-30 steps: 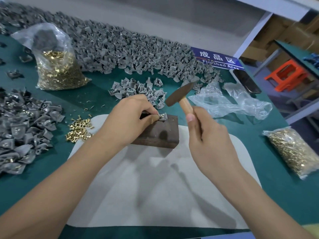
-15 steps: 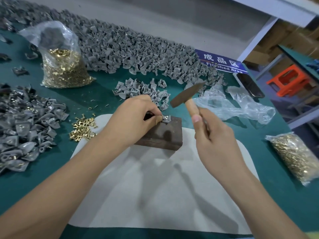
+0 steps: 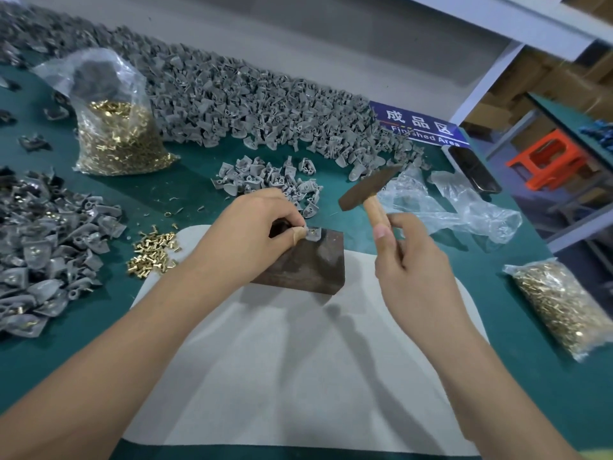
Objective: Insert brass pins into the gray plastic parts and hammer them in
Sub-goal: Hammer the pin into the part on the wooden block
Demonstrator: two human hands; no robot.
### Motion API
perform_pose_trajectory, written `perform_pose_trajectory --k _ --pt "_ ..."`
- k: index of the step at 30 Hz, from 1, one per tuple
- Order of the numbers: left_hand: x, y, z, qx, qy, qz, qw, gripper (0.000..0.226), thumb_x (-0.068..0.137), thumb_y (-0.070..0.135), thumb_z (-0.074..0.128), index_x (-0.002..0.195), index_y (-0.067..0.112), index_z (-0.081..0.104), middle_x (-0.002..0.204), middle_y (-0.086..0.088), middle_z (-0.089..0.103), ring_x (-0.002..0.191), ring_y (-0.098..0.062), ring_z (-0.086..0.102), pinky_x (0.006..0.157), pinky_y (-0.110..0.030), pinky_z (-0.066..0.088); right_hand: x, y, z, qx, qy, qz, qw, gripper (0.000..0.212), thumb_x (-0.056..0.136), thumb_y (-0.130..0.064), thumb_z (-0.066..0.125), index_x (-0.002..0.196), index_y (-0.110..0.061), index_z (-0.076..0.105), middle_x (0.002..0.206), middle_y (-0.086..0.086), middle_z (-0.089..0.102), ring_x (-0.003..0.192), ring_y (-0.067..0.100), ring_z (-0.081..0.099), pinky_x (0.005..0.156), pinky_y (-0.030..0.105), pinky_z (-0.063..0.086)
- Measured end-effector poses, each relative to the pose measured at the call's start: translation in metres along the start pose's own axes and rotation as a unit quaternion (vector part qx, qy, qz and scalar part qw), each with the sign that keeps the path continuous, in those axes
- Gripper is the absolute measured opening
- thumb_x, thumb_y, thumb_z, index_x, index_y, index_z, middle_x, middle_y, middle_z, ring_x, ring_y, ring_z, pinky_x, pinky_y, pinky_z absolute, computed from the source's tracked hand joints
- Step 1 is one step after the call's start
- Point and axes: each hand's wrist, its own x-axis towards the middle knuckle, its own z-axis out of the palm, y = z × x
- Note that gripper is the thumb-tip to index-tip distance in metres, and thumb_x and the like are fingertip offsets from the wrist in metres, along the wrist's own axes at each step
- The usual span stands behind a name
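Observation:
My left hand (image 3: 257, 232) pinches a small gray plastic part (image 3: 313, 233) with a brass pin in it against the top of a dark metal block (image 3: 306, 265). My right hand (image 3: 411, 260) grips the wooden handle of a hammer (image 3: 368, 190), whose dark head hangs raised just above and to the right of the part. Loose brass pins (image 3: 152, 252) lie left of the block. A small heap of gray parts (image 3: 268, 180) sits behind my left hand.
The block stands on a white mat (image 3: 298, 360) on a green table (image 3: 517, 327). An open bag of pins (image 3: 116, 134) stands back left, another bag of pins (image 3: 560, 303) lies at right. Gray parts are heaped along the back (image 3: 258, 104) and at left (image 3: 43, 240). Crumpled plastic (image 3: 451, 207) and a phone (image 3: 474, 171) lie right.
The hammer stays raised over the part with only a slight shift. My left hand keeps its pinch on the part. The view has drifted a little.

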Motion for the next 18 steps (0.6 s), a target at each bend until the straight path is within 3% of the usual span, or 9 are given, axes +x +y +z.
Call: perform_pose_trajectory --k 3,5,8,10,12,14,18 --pt "0.0 0.001 0.001 0.009 -0.003 -0.005 1.0 0.002 0.091 0.024 0.074 0.091 0.024 0.076 0.091 0.011 0.062 0.086 -0.009 0.058 0.083 -0.036 0.05 0.023 0.013 0.013 0.068 -0.039 0.151 0.985 0.022 0.106 -0.036 0.049 0.097 -0.018 0.056 0.073 0.002 0.065 0.057 0.019 0.054 0.055 0.037 0.048" --pt "-0.001 0.0 0.002 0.013 -0.008 -0.007 1.0 0.003 0.092 0.026 0.073 0.092 0.025 0.075 0.091 0.012 0.06 0.087 -0.009 0.057 0.083 -0.037 0.05 0.034 0.019 0.024 0.055 -0.051 0.189 0.979 0.03 0.107 -0.029 0.047 0.084 -0.012 0.054 0.074 0.007 0.061 0.064 0.028 0.054 0.058 0.039 0.048" --pt "-0.001 -0.001 0.002 0.016 -0.011 -0.015 1.0 0.003 0.093 0.03 0.071 0.093 0.029 0.073 0.092 0.014 0.058 0.089 -0.009 0.056 0.082 -0.04 0.051 0.037 0.016 0.042 -0.026 -0.061 0.171 0.983 0.043 0.108 -0.029 0.044 0.067 -0.016 0.042 0.07 0.003 0.049 0.075 0.028 0.048 0.056 0.034 0.03" --pt "-0.002 -0.001 0.002 0.025 -0.006 -0.024 0.999 0.002 0.093 0.034 0.07 0.092 0.033 0.071 0.092 0.014 0.057 0.089 -0.008 0.055 0.081 -0.039 0.051 0.033 0.01 0.05 -0.068 -0.062 0.159 0.983 0.043 0.108 -0.031 0.042 0.07 -0.013 0.051 0.074 0.006 0.054 0.079 0.031 0.055 0.063 0.034 0.033" --pt "-0.003 0.0 0.004 0.034 0.001 -0.031 0.999 0.001 0.092 0.037 0.069 0.092 0.035 0.07 0.093 0.015 0.056 0.088 -0.006 0.054 0.077 -0.035 0.049 0.028 0.005 0.051 -0.104 -0.041 0.147 0.983 0.036 0.107 -0.035 0.044 0.086 -0.012 0.062 0.084 0.007 0.062 0.087 0.031 0.06 0.067 0.034 0.036" --pt "-0.004 0.0 0.004 0.049 0.006 -0.036 0.998 0.002 0.092 0.039 0.068 0.093 0.037 0.069 0.094 0.016 0.056 0.087 -0.004 0.052 0.071 -0.03 0.042 0.023 -0.002 0.047 -0.11 0.005 0.13 0.985 0.025 0.105 -0.038 0.048 0.101 -0.018 0.063 0.092 0.002 0.061 0.088 0.025 0.055 0.07 0.033 0.036" --pt "-0.005 0.006 0.002 0.085 0.006 -0.031 0.996 0.01 0.094 0.042 0.065 0.098 0.035 0.071 0.097 0.013 0.056 0.089 -0.007 0.056 0.07 -0.027 0.038 0.016 -0.022 0.039 -0.142 0.043 0.078 0.986 0.023 0.102 -0.04 0.051 0.097 -0.025 0.066 0.088 -0.003 0.061 0.086 0.025 0.056 0.068 0.033 0.037"
